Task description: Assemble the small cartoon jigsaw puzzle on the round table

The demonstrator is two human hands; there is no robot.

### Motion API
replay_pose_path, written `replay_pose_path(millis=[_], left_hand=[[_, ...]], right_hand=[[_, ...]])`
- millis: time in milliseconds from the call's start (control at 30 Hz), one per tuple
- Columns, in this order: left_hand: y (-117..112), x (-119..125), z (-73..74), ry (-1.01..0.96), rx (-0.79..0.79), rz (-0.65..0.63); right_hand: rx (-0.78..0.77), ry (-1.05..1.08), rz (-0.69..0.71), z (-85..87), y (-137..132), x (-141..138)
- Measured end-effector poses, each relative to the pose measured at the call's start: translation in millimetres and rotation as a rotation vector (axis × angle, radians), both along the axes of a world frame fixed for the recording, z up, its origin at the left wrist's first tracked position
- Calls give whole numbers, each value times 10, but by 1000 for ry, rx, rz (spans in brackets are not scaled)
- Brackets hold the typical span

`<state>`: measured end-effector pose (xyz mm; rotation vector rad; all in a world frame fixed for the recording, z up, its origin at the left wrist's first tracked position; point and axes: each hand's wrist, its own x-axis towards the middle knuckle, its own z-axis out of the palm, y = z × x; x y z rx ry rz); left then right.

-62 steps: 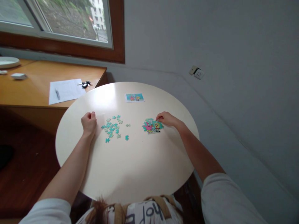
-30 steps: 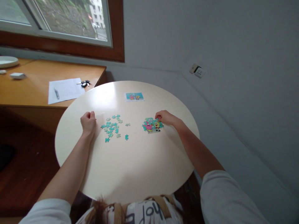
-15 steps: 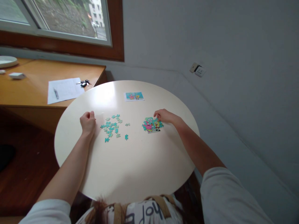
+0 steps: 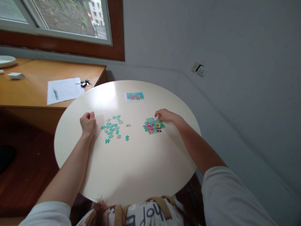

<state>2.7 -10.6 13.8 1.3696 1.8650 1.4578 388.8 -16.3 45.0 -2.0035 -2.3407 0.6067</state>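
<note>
My left hand rests as a closed fist on the white table, left of a scatter of loose jigsaw pieces, mostly teal and pale green. My right hand is at the upper right edge of a partly joined jigsaw puzzle with pink and yellow cartoon figures. Its fingers are curled, the tips bent down at the puzzle's border. Whatever they pinch, if anything, is too small to make out. Two single pieces lie apart between the pile and the puzzle: a pale piece and a teal piece.
A small picture card with a similar cartoon scene lies toward the far side of the round table. Beyond its left edge stands a wooden desk bearing paper, a pen and keys. A wall closes off the right.
Hardly anything differs. My right hand stays at the puzzle's upper right edge with only a slight finger shift, and my left fist keeps its place.
</note>
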Motion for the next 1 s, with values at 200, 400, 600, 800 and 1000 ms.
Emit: replay_pose_path(millis=[200, 400, 600, 800, 1000], left_hand=[[-27, 20, 29, -1, -4, -1], [-17, 15, 8, -3, 1, 10], [-15, 22, 16, -2, -3, 19], [-1, 11, 1, 7, -3, 10], [19, 3, -21, 12, 25, 6]], right_hand=[[-24, -36, -5, 49, 6, -27], [-89, -127, -28, 151, -21, -69], [-86, -129, -36, 158, -18, -11], [-46, 44, -42, 82, -11, 167], [598, 168, -112, 243, -38, -1]])
